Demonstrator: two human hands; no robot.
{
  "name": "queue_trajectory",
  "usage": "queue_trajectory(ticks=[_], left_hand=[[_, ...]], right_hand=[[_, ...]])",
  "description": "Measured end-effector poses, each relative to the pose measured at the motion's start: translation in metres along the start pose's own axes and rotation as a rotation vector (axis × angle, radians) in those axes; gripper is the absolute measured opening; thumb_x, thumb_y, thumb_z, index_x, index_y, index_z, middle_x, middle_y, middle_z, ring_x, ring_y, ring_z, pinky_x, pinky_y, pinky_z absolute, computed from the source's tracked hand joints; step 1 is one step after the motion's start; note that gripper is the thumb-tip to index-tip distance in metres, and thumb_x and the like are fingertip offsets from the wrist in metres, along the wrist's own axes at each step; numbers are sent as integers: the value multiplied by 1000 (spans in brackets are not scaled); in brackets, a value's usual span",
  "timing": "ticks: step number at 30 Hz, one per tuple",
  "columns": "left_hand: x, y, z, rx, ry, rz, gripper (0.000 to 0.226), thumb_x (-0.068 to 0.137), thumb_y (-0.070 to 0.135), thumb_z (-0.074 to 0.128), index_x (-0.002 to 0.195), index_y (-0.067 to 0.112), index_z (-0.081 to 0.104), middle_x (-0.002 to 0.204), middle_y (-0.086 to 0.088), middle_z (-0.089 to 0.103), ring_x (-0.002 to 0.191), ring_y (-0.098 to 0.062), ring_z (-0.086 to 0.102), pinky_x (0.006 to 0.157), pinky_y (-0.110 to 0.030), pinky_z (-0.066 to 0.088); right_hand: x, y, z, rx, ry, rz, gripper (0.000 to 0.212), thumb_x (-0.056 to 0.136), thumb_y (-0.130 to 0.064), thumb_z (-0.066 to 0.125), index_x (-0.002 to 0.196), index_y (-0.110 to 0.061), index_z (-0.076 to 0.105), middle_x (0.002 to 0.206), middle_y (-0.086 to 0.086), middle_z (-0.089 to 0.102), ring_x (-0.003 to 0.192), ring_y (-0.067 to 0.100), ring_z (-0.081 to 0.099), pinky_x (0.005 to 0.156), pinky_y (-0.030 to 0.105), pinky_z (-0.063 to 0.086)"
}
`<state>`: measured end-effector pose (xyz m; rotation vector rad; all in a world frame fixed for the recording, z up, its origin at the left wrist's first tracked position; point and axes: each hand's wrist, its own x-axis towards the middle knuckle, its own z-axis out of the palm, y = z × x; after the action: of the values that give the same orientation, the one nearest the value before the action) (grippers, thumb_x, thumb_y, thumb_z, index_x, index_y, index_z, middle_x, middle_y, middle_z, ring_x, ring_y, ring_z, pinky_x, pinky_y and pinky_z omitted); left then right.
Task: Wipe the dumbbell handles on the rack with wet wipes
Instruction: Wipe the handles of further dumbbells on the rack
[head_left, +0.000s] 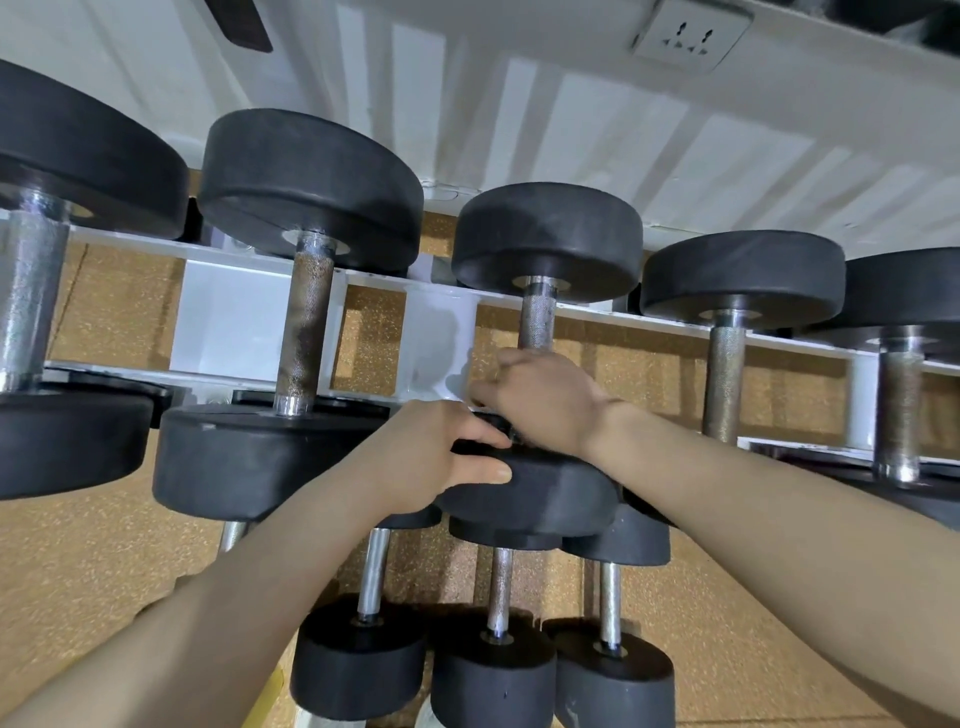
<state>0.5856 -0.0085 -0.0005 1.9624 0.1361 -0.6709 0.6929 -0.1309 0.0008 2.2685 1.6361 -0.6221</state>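
Dumbbell handle (538, 319) gets the right hand (540, 400) wrapped round its lower end, presumably wiping, while left hand (441, 457) grips the front weight (545, 493), steadying it.

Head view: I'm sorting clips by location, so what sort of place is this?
Probably a gym's weights area: black round-headed dumbbells lie in rows on a white rack, above speckled tan flooring.
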Motion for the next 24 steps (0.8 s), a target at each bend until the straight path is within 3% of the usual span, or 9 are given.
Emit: queue_trajectory(ticks=[2,4,8,13,17,20,22,24], left_hand=[[0,1,-1,-1,-2,-3,38,83,36,66,120,29,62,114,12,56,95,4,47,77,6,30],[0,1,-2,-9,0,-2,37,83,36,65,120,30,62,106,16,53,89,7,46,75,6,31],[3,-1,-3,26,-21,-8,36,84,39,64,119,33,61,98,25,48,86,9,45,73,5,31],[4,1,-5,3,-45,-21,34,83,37,66,116,31,63,98,22,50,86,9,46,74,6,31],[3,3,-5,26,-58,-17,35,83,37,65,117,31,63,104,18,52,91,6,47,79,1,32],[1,3,-3,55,-34,-15,37,83,38,65,118,29,63,116,8,57,106,-6,51,90,-14,35],[-1,3,-2,57,-22,-11,38,83,38,65,119,28,63,119,6,57,108,-7,51,91,-15,34],[-2,4,-2,33,-25,-24,37,82,39,65,118,29,63,118,7,57,107,-6,50,92,-16,35]], right_hand=[[5,5,-5,-54,46,-79,24,77,-7,63,101,-11,61,64,2,49,98,24,55,66,30,34],[14,11,-14,-209,97,-90,24,65,-10,73,87,-16,67,70,0,62,92,21,58,70,28,43],[27,26,-29,-223,111,146,36,81,3,48,115,-6,55,111,11,60,107,32,51,84,39,44],[8,15,-2,-84,133,162,39,87,3,43,122,-10,49,114,8,59,100,33,60,62,35,39],[-11,25,14,70,93,91,41,89,-10,49,130,-18,49,137,-2,48,124,24,44,86,34,49],[-8,17,6,62,-77,-29,34,89,-7,46,121,-17,54,121,2,56,115,25,50,83,37,50],[-1,9,-7,27,-115,-78,26,87,-5,47,110,-9,59,107,9,58,102,29,56,72,35,48],[10,12,-16,-25,-127,-15,25,87,-1,45,107,-2,59,108,13,54,101,31,55,70,34,42]])
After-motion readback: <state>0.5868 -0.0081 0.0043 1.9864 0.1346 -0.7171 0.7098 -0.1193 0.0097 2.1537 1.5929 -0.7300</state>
